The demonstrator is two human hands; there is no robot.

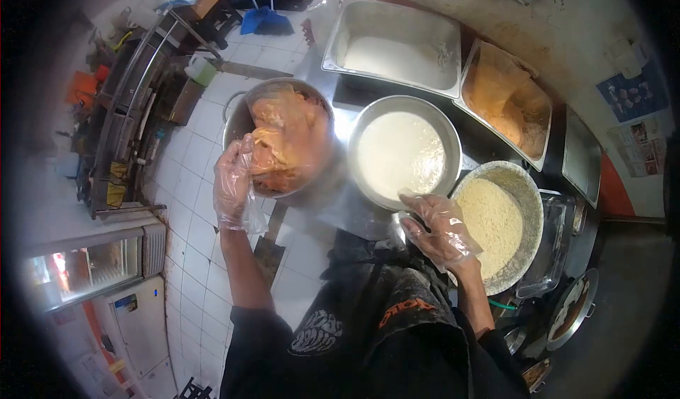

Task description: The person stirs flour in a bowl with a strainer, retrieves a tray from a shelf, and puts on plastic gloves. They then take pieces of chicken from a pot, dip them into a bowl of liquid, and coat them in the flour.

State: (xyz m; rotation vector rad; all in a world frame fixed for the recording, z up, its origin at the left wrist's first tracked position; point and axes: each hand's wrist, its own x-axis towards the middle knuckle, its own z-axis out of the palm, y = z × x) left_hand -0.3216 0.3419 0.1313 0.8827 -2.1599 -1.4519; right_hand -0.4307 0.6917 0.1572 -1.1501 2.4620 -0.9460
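Note:
My left hand (pixel 234 183), in a clear plastic glove, is at the near left side of a large metal pot (pixel 230 119). Its curled fingers hold the edge of a piece of orange-coated raw meat, apparently chicken (pixel 273 144), which lies heaped in the pot. My right hand (pixel 443 230), also gloved, hovers palm down with thumb and fingers apart. It is between a round metal bowl (pixel 459 140) of white liquid (pixel 397 147) and a wide basin (pixel 536 222) of pale, crumbly flour (pixel 489 218). A shiny metal piece (pixel 399 232) shows beside the thumb, partly hidden.
Behind the bowl stands a rectangular steel pan (pixel 397 76) with white residue. Right of it, another pan (pixel 510 105) holds an orange-brown coating. A clear plastic container (pixel 552 257) sits beyond the basin. Left are tiled floor (pixel 195 218), a blue dustpan (pixel 267 22) and a metal rack (pixel 134 94).

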